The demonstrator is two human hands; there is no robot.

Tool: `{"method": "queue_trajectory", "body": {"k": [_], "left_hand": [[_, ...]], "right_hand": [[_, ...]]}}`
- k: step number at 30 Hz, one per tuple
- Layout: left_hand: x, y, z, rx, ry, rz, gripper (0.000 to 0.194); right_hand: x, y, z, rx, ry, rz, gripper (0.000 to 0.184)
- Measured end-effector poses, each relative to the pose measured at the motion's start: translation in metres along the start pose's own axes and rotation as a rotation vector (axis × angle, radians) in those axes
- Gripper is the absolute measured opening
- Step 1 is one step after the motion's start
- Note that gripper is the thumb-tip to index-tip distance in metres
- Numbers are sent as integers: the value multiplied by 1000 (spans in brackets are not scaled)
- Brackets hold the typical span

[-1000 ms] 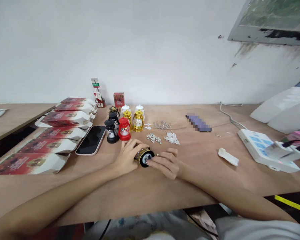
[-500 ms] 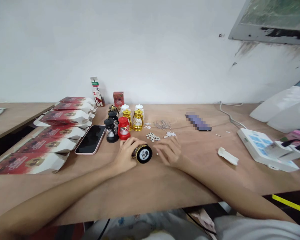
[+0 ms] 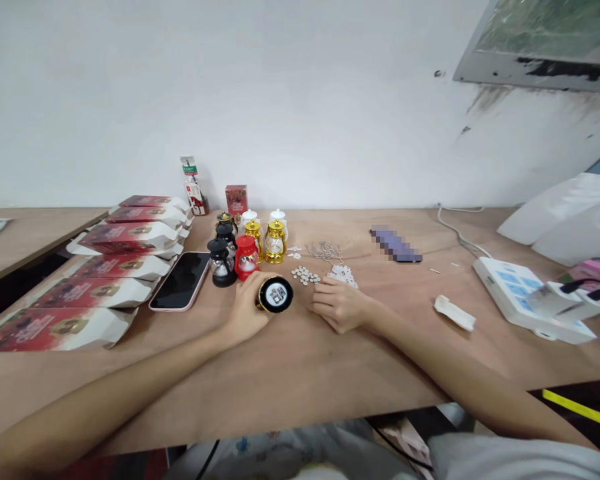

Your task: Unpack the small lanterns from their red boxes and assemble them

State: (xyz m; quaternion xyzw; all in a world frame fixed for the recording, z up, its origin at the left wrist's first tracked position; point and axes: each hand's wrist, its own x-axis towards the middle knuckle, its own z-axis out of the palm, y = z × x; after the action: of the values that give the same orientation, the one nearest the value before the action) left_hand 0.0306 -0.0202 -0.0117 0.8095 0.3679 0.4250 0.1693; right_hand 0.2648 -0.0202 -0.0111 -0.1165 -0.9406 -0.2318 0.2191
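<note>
My left hand (image 3: 249, 305) is closed around a small black-and-gold lantern (image 3: 275, 295), tilted so its round black base with a pale round centre faces me. To the right, my right hand (image 3: 341, 304) rests low at the table with its fingers curled together; whatever is at the fingertips is hidden. Just beyond it lie several button cells (image 3: 306, 275), some small white plastic pieces (image 3: 344, 275) and a heap of thin metal wires (image 3: 325, 251). Past my left hand stand a red lantern (image 3: 247, 259), a black lantern (image 3: 221, 264) and a gold lantern (image 3: 275, 243) among others.
Several flattened red-and-white boxes (image 3: 93, 290) lie overlapping at the left, beside a phone (image 3: 181, 281). Another phone-like object (image 3: 396, 244), partly pixelated, lies at the back right. A white power strip (image 3: 533, 300) and a torn white piece (image 3: 454, 313) are at the right.
My left hand has shifted the lantern slightly left and up. The fingers of my right hand have curled in over the table where a small cell lay near them.
</note>
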Motion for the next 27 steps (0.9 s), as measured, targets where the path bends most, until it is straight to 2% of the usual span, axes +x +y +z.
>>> {"method": "queue_trajectory", "body": {"k": [4, 13, 17, 22, 27], "left_hand": [[0, -1, 0, 5, -10, 3, 41], [0, -1, -1, 30, -32, 7, 42], [0, 0, -1, 38, -45, 20, 43], [0, 0, -1, 46, -57, 6, 45], [-1, -1, -2, 37, -67, 6, 46]], "right_hand": [[1, 1, 3, 14, 18, 65, 21], [-5, 3, -6, 171, -134, 233, 21], [-3, 3, -7, 132, -187, 200, 20], [-2, 2, -3, 30, -185, 152, 22], [-4, 3, 5, -2, -104, 152, 22]]}}
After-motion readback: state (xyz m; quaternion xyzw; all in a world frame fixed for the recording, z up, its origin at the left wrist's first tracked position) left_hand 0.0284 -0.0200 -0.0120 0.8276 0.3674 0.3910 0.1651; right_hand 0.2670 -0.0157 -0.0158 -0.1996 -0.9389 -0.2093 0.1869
